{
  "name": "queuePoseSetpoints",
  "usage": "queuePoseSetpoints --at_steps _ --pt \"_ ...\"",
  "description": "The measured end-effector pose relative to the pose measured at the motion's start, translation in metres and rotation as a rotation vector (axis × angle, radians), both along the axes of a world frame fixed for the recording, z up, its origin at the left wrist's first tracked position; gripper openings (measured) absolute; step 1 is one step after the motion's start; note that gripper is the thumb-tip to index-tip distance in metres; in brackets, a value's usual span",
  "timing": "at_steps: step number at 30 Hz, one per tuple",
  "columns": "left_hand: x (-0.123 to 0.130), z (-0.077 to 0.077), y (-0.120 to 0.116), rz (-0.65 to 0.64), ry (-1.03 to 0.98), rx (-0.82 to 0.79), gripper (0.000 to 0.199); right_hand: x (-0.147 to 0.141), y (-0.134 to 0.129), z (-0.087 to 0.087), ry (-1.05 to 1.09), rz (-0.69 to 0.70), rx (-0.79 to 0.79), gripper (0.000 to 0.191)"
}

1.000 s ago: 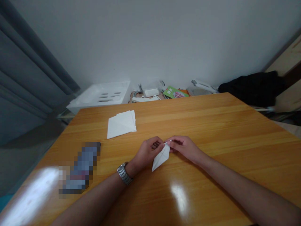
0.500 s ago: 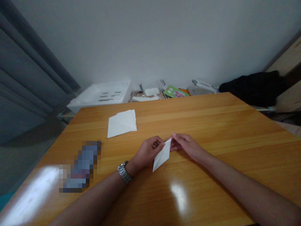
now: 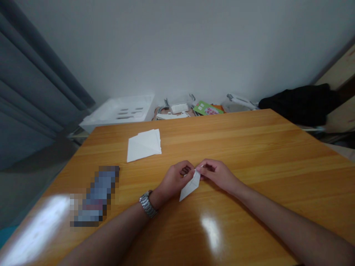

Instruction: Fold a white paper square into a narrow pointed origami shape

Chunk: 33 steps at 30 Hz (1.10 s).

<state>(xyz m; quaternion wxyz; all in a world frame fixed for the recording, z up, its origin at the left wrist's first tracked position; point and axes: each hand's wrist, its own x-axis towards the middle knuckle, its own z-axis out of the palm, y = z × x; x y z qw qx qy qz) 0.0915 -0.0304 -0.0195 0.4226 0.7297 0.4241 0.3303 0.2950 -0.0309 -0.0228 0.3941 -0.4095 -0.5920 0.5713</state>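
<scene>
On the surface (image 3: pixel 263 147), well left of our fingers (image 3: pixel 187 177), lies a pixelated dark object (image 3: pixel 95 195); we cannot tell what it is. Ahead and left of the fingers, past the far edge, sits a white tray (image 3: pixel 116 111), and nearer to them we see a stack of white paper (image 3: pixel 144 145) lying flat. A metal watch (image 3: pixel 148 204) rings the wrist behind our left hand (image 3: pixel 174 179), whose fingers close narrowly on a folded paper (image 3: pixel 190 188), thumb uppermost. That paper sits between our hands, its long point slanting toward us. Our right hand (image 3: pixel 219 174) pinches its upper corner between thumb and fingertips. Far ahead and right of the fingers lies black cloth (image 3: pixel 301 105). We judge the step to be working a crease at that corner; the next move calls for a steady left pinch and light, exact pressure from the right.
</scene>
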Motion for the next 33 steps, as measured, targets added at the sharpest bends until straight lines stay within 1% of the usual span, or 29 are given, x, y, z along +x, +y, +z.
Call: queuePoseSetpoints --at_steps 5,8,15,18,22,25,30,33 --pt "0.0 0.002 0.0 0.017 0.042 -0.005 0.028 -0.001 -0.001 -0.002 -0.013 -0.001 -0.007 0.033" --pt "0.0 0.001 0.0 0.008 0.046 0.011 0.027 -0.001 -0.002 -0.003 -0.025 0.007 -0.016 0.033" --pt "-0.003 0.0 0.001 -0.027 0.038 0.022 0.028 0.006 0.002 0.002 -0.131 0.044 0.033 0.038" --pt "-0.003 0.001 0.001 -0.028 0.044 0.029 0.027 0.009 0.003 0.003 -0.147 0.075 0.01 0.042" --pt "-0.003 -0.001 0.002 0.011 0.049 0.009 0.027 0.009 0.004 0.001 -0.09 0.092 -0.049 0.044" --pt "-0.003 -0.004 0.003 0.039 0.006 -0.035 0.027 0.01 0.006 -0.002 -0.057 0.045 -0.057 0.044" --pt "-0.002 -0.009 0.006 0.059 -0.15 -0.085 0.026 0.013 0.012 -0.004 0.016 -0.108 -0.095 0.043" --pt "-0.002 -0.01 0.007 0.067 -0.156 -0.112 0.026 0.014 0.014 -0.004 0.044 -0.149 -0.118 0.044"
